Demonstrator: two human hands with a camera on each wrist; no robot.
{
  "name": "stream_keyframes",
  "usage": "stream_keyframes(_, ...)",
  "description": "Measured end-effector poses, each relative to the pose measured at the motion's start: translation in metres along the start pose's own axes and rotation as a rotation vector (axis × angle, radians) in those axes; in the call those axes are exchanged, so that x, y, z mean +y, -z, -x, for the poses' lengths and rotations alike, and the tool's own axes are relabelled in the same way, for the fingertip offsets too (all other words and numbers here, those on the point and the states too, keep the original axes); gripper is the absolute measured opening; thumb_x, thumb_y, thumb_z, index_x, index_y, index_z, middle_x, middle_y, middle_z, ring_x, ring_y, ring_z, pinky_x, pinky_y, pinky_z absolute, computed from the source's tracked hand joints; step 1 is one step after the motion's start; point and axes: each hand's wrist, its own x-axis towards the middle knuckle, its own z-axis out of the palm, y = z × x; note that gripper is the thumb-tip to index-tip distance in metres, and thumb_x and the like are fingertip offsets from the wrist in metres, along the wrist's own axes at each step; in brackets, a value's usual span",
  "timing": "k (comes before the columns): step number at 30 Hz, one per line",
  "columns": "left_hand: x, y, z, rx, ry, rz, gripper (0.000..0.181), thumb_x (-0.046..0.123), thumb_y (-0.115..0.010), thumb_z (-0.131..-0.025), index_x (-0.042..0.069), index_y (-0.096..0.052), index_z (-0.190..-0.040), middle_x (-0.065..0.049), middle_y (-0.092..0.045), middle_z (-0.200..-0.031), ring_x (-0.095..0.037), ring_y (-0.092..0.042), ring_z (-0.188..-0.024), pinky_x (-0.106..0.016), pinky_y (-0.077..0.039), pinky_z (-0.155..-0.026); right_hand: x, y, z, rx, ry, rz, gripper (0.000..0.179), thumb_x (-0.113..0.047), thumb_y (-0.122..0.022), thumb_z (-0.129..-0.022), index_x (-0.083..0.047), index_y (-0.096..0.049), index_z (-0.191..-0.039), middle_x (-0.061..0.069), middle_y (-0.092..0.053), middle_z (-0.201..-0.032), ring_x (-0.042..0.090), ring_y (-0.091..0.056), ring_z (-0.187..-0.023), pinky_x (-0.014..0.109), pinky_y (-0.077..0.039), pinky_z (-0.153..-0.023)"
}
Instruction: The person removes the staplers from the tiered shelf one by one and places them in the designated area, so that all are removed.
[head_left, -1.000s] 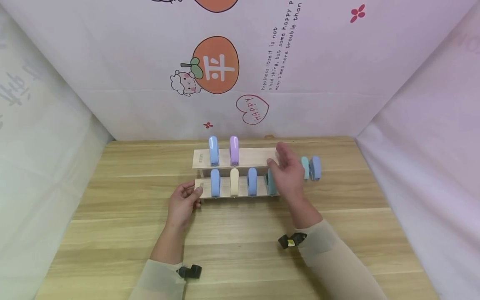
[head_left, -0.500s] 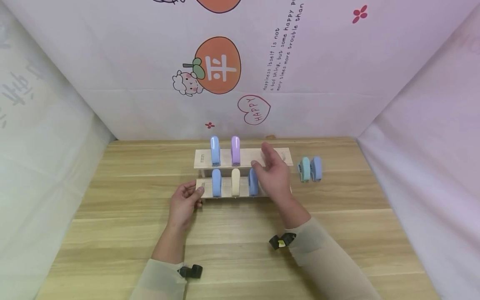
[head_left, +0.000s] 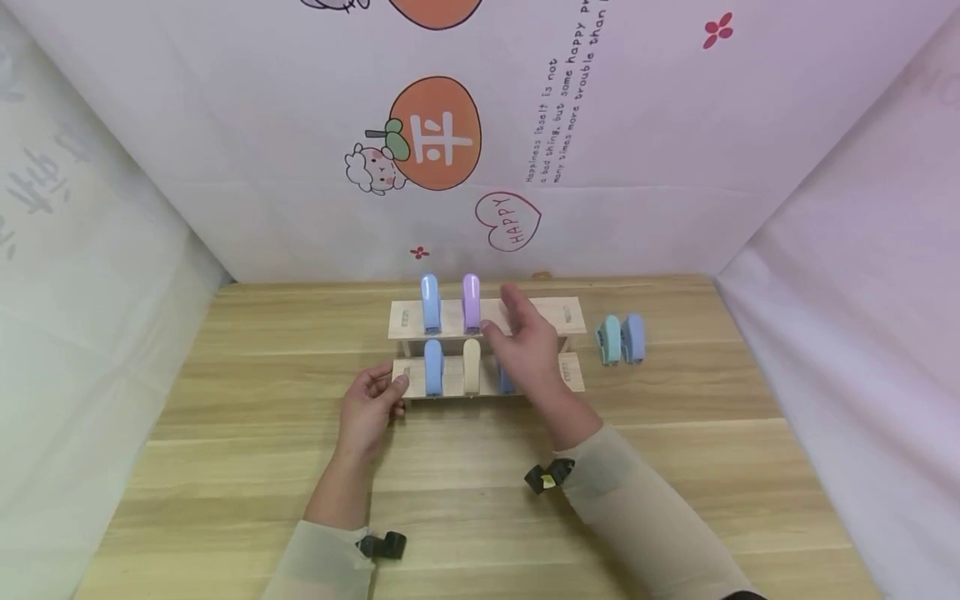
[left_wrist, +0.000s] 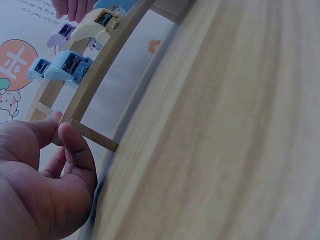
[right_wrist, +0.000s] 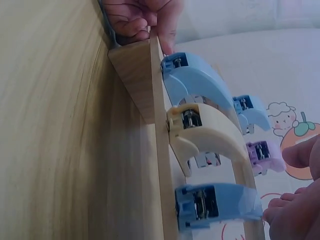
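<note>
My left hand (head_left: pixel 367 408) pinches the left end of a two-tier wooden rack (head_left: pixel 490 390) between thumb and fingers. On its lower tier stand a blue stapler (head_left: pixel 432 367), a cream stapler (head_left: pixel 471 365) and another blue stapler (right_wrist: pixel 215 207), partly covered by my right hand (head_left: pixel 525 346). That hand is over the rack with fingers extended and thumb apart, its fingertips right at the second blue stapler's top in the right wrist view. The upper tier carries a light blue stapler (head_left: pixel 431 304) and a purple stapler (head_left: pixel 470 303), the latter near my right thumb.
On the table right of the rack stand a mint stapler (head_left: pixel 611 339) and a periwinkle stapler (head_left: pixel 633 338), side by side. A wooden tabletop (head_left: pixel 450 500) lies in front. Printed cloth (head_left: pixel 615 225) hangs behind it and along both sides.
My right hand has moved left along the rack, uncovering its right ends. The teal stapler seen beside that hand on the lower tier is now out of sight. My left hand keeps its hold.
</note>
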Motion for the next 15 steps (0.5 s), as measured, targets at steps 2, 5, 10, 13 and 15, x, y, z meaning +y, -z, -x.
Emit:
stream_keyframes(2,0.0,0.0,0.0,0.001,0.004,0.004,0.046,0.017,-0.079,-0.095,0.006,-0.058,-0.134,-0.013,-0.064,-0.115,-0.018,-0.061,-0.082,-0.024,-0.06,-0.066,0.0,-0.004,-0.002,-0.016,0.008,0.006,0.065,-0.004,-0.073,-0.092,-0.001,-0.049,-0.151,0.012,-0.051,-0.154,0.024,-0.047,-0.144,0.028,-0.041,-0.116)
stream_keyframes(5,-0.001,0.001,0.001,0.001,0.011,0.003,0.046,0.017,-0.079,-0.095,0.007,-0.058,-0.134,-0.012,-0.064,-0.115,-0.019,-0.061,-0.083,-0.024,-0.06,-0.067,-0.001,-0.009,-0.003,-0.037,0.015,0.036,0.066,-0.005,-0.074,-0.092,-0.001,-0.048,-0.152,0.013,-0.051,-0.154,0.025,-0.048,-0.143,0.029,-0.042,-0.116)
stream_keyframes(10,0.0,0.001,0.001,0.005,0.017,-0.002,0.046,0.018,-0.079,-0.095,0.007,-0.058,-0.135,-0.012,-0.065,-0.116,-0.018,-0.061,-0.082,-0.024,-0.06,-0.067,-0.003,-0.017,-0.008,-0.073,0.023,0.09,0.067,-0.008,-0.073,-0.092,-0.002,-0.047,-0.153,0.013,-0.05,-0.155,0.024,-0.047,-0.144,0.028,-0.042,-0.115)
stream_keyframes(13,0.0,0.001,0.0,0.006,0.015,0.001,0.046,0.017,-0.079,-0.095,0.007,-0.058,-0.135,-0.013,-0.065,-0.115,-0.018,-0.061,-0.081,-0.024,-0.06,-0.066,-0.005,-0.02,-0.01,-0.089,0.009,0.14,0.07,-0.012,-0.074,-0.091,-0.006,-0.046,-0.155,0.01,-0.049,-0.156,0.023,-0.046,-0.144,0.029,-0.042,-0.114)
stream_keyframes(15,0.001,0.001,0.0,0.004,0.012,0.004,0.046,0.017,-0.079,-0.094,0.007,-0.058,-0.135,-0.013,-0.065,-0.115,-0.018,-0.061,-0.081,-0.024,-0.06,-0.066,-0.006,-0.022,-0.01,-0.1,0.0,0.18,0.073,-0.014,-0.075,-0.091,-0.009,-0.044,-0.157,0.009,-0.048,-0.157,0.023,-0.045,-0.144,0.03,-0.043,-0.114)
